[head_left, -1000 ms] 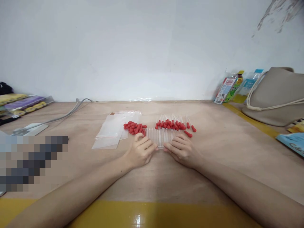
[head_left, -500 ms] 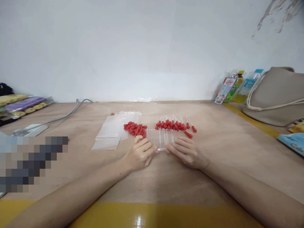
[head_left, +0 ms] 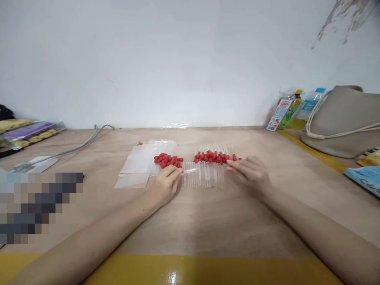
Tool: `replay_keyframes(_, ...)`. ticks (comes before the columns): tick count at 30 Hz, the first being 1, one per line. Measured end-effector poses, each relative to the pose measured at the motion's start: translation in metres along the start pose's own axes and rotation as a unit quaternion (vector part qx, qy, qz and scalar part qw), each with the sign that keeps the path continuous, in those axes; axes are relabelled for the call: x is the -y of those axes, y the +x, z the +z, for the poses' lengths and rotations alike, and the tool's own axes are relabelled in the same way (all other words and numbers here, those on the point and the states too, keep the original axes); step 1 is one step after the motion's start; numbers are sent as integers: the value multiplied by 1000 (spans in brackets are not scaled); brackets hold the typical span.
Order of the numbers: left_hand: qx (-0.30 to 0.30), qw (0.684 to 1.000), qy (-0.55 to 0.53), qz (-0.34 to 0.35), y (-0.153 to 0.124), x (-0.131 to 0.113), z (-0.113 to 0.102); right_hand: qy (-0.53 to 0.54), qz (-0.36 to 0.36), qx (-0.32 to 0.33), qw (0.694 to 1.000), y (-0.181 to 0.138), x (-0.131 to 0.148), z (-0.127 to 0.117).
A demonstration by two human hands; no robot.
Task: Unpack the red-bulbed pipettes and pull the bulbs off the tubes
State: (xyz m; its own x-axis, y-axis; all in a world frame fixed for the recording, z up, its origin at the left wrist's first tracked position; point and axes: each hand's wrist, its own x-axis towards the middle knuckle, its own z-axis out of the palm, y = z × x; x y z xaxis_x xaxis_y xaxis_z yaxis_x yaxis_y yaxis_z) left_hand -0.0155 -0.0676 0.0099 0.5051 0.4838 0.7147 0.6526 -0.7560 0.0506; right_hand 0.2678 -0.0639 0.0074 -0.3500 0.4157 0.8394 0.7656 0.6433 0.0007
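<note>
From where I stand, the left hand (head_left: 166, 183) is closed in a light pinch, thumb against fingertips, on one end of a single clear dropper tube (head_left: 191, 170); the rest of the tube sticks out to the right across the row of loose clear tubes (head_left: 204, 178) laid side by side on the wooden tabletop (head_left: 190, 233). The right hand (head_left: 252, 174) is at the right end of the group of red-bulbed droppers (head_left: 212, 156), its fingers loosely bent and their tips close together; it is a little blurred, and I cannot tell whether it has hold of anything or is even touching a bulb. Those droppers lie just behind the row, red ends towards the person and clear stems towards the wall. Just past the left hand is a heap of bare red rubber bulbs (head_left: 166, 160), partly over the zip-lock bags (head_left: 133, 162). To handle this well, I'd keep the pinch gentle but sure, since a slim, smooth tube looks apt to roll between the fingers and may be brittle. I'd carry it clear of the others too, so its free end doesn't knock the row out of line. For the right hand, small, careful fingertip movements seem best: the bulbs are crowded, and a sweeping touch could scatter them. If a bulb is gripped, taking it near its open neck ought to give better control than squeezing the soft, rounded end.
</note>
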Motion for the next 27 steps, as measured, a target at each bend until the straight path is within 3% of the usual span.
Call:
replay_keyframes(2, -4, 1000, -2, -25, 3, 6, 1, 22, 123, -4, 992, -1, -14, 0)
replay_keyframes(4, -5, 1000, 5, -26, 6, 9, 3, 36, 198, 11, 979, -1, -26, 1)
replay_keyframes(12, -19, 1000, -9, -1, 13, 10, 7, 67, 364, 132, 919, 1, -40, -2)
replay_keyframes(21, -6, 997, -34, 62, 8, 8, 14, 22, 364, 190, 912, 3, -35, 0)
replay_keyframes(27, 31, 995, -73, 60, 6, 5, 15, 33, 362, 223, 904, 1, -37, 2)
